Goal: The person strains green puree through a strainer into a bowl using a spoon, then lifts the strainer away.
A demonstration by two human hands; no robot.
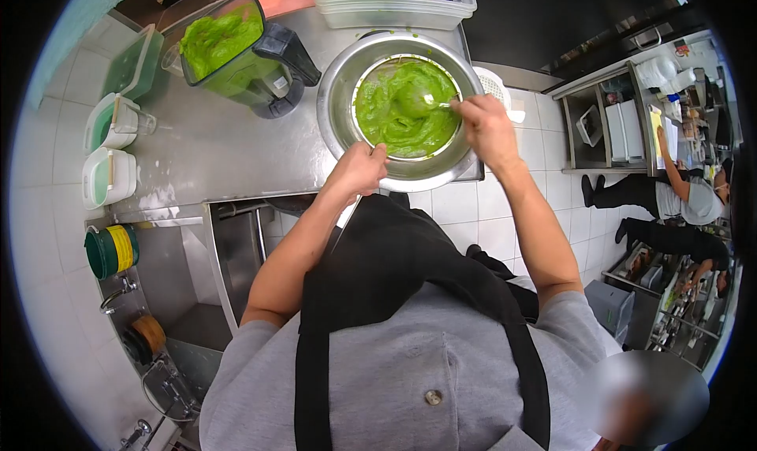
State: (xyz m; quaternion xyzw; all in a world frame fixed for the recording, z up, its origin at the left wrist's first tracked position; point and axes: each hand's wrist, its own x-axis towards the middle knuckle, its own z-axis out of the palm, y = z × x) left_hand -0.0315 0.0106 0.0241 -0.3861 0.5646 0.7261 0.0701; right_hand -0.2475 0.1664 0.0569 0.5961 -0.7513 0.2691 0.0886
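Note:
A metal bowl (334,112) stands at the counter's front right corner. Inside it sits a round strainer (364,66) full of thick green puree (386,124). My left hand (361,170) is closed around the strainer's handle (348,213) at the bowl's near rim. With my right hand (487,128) I grip a metal spoon (416,101), possibly a ladle, by its handle. The spoon's head rests in the puree and is coated green. Left of the bowl, a blender jar (251,68) lies tilted, with more green puree in it.
A plastic tub (394,13) of vegetables is at the counter's (236,159) back edge. Small containers (110,175) line the left wall. A sink (185,273) lies at lower left. Two other people (698,203) work far right. A white perforated container (495,88) stands beyond the bowl.

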